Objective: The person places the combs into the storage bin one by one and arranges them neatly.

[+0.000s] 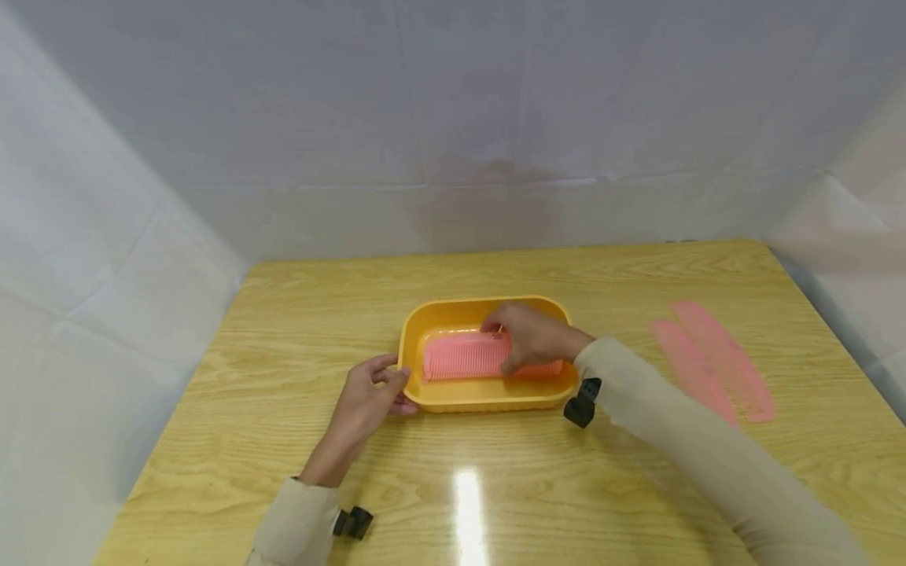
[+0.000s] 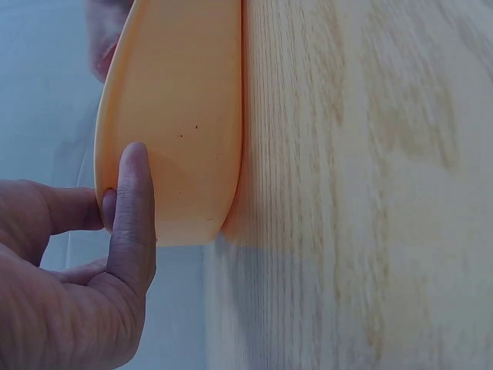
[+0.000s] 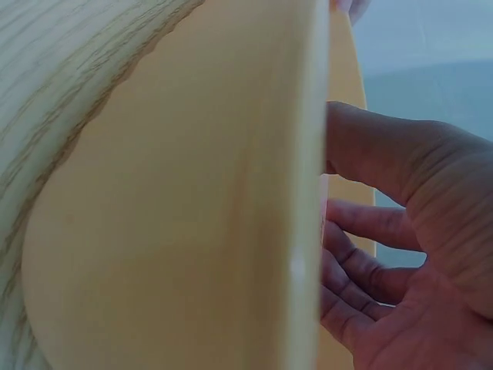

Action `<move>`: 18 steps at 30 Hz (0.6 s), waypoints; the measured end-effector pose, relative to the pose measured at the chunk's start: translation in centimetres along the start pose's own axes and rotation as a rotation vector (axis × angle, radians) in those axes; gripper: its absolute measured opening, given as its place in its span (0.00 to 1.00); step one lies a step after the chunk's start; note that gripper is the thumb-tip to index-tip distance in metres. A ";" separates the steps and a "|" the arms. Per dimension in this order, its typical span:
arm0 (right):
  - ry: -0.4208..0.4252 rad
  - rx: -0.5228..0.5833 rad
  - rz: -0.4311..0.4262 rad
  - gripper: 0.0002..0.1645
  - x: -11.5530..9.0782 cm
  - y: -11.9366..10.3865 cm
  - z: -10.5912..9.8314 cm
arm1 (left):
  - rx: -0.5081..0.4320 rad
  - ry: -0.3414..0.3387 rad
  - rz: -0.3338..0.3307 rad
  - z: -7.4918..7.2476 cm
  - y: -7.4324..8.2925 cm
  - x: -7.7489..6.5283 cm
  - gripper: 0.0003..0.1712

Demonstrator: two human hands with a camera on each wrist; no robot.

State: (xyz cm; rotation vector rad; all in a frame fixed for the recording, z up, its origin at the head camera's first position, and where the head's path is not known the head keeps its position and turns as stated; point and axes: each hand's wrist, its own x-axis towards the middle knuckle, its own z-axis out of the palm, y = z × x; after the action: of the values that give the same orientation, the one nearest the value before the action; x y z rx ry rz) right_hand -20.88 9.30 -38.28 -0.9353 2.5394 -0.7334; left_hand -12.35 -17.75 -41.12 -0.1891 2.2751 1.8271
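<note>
A yellow plastic basin [image 1: 488,405] stands on the table, with a pink comb [image 1: 460,358] lying flat inside it. My left hand [image 1: 364,401] holds the basin's left end. In the left wrist view one finger lies along the outer wall and others are at the rim. My right hand [image 1: 534,338] reaches over the basin's right side and grips the comb across its width, thumb at the toothed near edge and fingers at the far edge. In the right wrist view the basin wall [image 3: 177,200] hides the fingertips and most of the comb.
Two more pink combs, a left one [image 1: 690,365] and a right one [image 1: 729,362], lie side by side at the table's right, beyond my right forearm. The wooden table [image 1: 297,314] ends at a pale sheet [image 1: 354,212] behind, with sheets on both sides too.
</note>
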 end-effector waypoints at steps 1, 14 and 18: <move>0.000 -0.011 -0.005 0.39 0.0 0.0 0.1 | 0.001 0.000 0.000 0.0 0.0 0.0 0.26; -0.017 -0.015 0.006 0.39 0.1 -0.1 0.2 | -0.008 0.000 0.011 -0.1 0.2 -0.2 0.27; -0.024 0.022 0.032 0.40 -0.1 -0.2 -0.1 | -0.016 -0.001 0.008 -0.2 0.2 -0.2 0.27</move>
State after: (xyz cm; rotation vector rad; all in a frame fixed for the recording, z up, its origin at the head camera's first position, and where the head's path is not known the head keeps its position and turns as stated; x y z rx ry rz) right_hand -20.75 9.30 -38.13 -0.8891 2.5143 -0.7346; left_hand -12.20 -17.88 -40.83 -0.1825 2.2647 1.8487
